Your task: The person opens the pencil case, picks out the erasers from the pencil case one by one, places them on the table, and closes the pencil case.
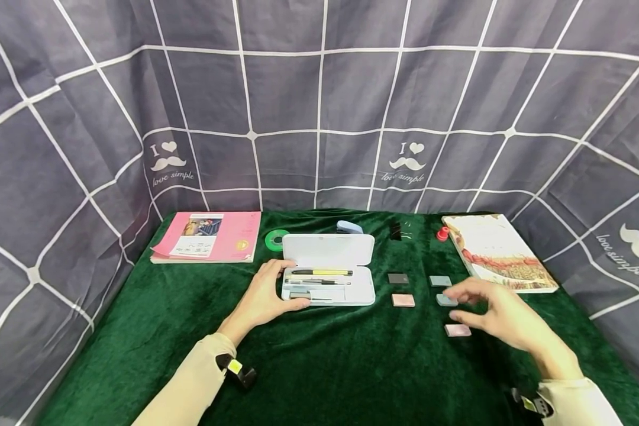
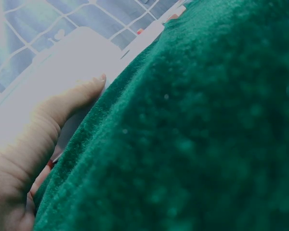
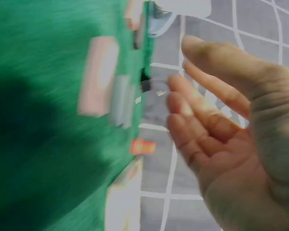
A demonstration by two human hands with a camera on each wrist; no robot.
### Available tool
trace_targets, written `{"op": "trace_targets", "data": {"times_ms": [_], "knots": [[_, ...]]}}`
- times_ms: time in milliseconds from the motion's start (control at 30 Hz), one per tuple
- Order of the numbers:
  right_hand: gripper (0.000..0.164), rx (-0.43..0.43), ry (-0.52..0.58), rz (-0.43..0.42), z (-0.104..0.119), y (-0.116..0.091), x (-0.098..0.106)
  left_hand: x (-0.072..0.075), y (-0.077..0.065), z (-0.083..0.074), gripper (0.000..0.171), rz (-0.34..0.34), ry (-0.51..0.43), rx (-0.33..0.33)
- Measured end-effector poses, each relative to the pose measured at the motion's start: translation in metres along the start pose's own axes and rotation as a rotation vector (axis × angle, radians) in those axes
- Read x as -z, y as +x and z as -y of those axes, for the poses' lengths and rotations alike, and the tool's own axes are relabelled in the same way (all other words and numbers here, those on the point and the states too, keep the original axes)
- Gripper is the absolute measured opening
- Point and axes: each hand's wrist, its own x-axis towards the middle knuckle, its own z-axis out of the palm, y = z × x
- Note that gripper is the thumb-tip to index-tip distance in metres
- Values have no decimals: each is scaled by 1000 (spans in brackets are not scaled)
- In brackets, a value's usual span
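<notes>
My left hand [image 1: 266,291] holds the left end of an open white pencil case [image 1: 361,290], thumb along its front edge. Inside lie a yellow-and-black pen [image 1: 325,273], a slim grey-and-black pen [image 1: 319,282] and a small grey block [image 1: 300,295] near the thumb. My right hand [image 1: 503,310] hovers with thumb and fingers apart, holding nothing. Closest to its fingertips is a blue eraser-like block [image 1: 444,300]. A pink block [image 1: 458,331] lies nearer me and a grey-blue one [image 1: 439,281] farther back. Blurred blocks also show in the right wrist view.
Left of these are a dark block [image 1: 397,278] and a salmon block [image 1: 403,300]. Behind the case are green tape [image 1: 277,240] and a blue stapler-like object [image 1: 348,226]. Pink books [image 1: 245,236] lie left; a white book [image 1: 492,236] and red stamp-like piece [image 1: 442,234] right.
</notes>
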Motion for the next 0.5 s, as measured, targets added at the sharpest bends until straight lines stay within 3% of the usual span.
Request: {"op": "trace_targets", "data": {"times_ms": [233, 333, 500], "knots": [[44, 107, 72, -91, 30, 62, -7, 0, -1, 2, 87, -6, 3, 0], [42, 155, 117, -86, 45, 90, -20, 0, 0, 2, 87, -5, 4, 0], [35, 158, 208, -48, 70, 129, -46, 0, 0, 0, 88, 7, -1, 8]]}}
